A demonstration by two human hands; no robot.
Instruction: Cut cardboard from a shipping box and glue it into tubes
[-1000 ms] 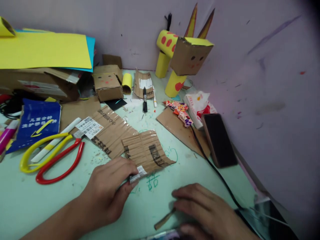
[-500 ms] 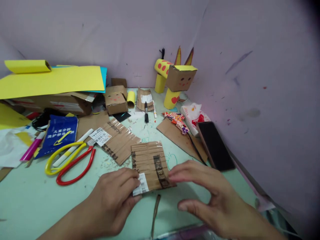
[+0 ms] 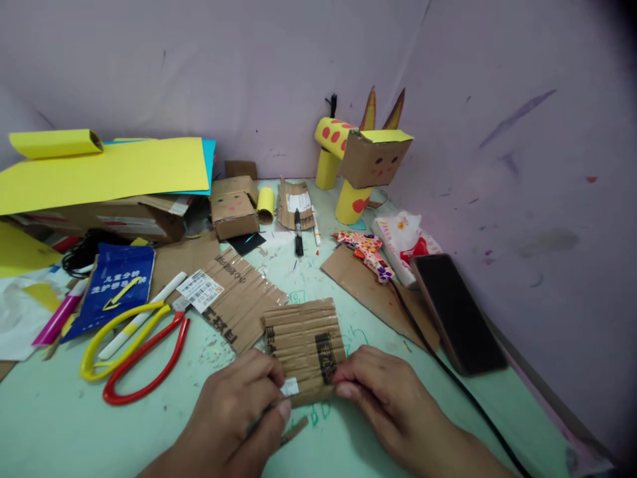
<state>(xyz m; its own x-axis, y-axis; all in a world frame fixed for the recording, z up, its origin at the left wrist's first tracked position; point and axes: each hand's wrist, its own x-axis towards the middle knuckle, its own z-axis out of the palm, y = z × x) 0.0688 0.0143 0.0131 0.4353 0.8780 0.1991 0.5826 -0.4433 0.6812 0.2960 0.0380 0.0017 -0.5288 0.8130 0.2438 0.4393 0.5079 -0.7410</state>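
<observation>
A creased, ribbed piece of brown cardboard [image 3: 303, 338] with black print and a white label lies in front of me, its near edge lifted a little. My left hand [image 3: 241, 411] pinches the near left corner, fingers on top and thumb at the edge. On the near right corner, my right hand [image 3: 378, 398] is closed, thumb against fingers. Below the sheet, a thin cardboard strip [image 3: 294, 431] rests on the table, partly behind my left thumb. Another printed cardboard piece [image 3: 243, 292] with a barcode label lies just beyond.
Red and yellow-handled scissors [image 3: 144, 358] and a white marker [image 3: 117, 338] lie left. At the back stands a cardboard giraffe-like figure [image 3: 375, 159]. A phone [image 3: 460, 312], a black cable [image 3: 448, 372] and a glue gun with patterned wrapping [image 3: 365, 249] lie right. Yellow card sheets [image 3: 109, 169] top a box.
My right hand has closed from spread fingers onto the cardboard's right corner. The near edge now bends up between both hands. The view has shifted slightly.
</observation>
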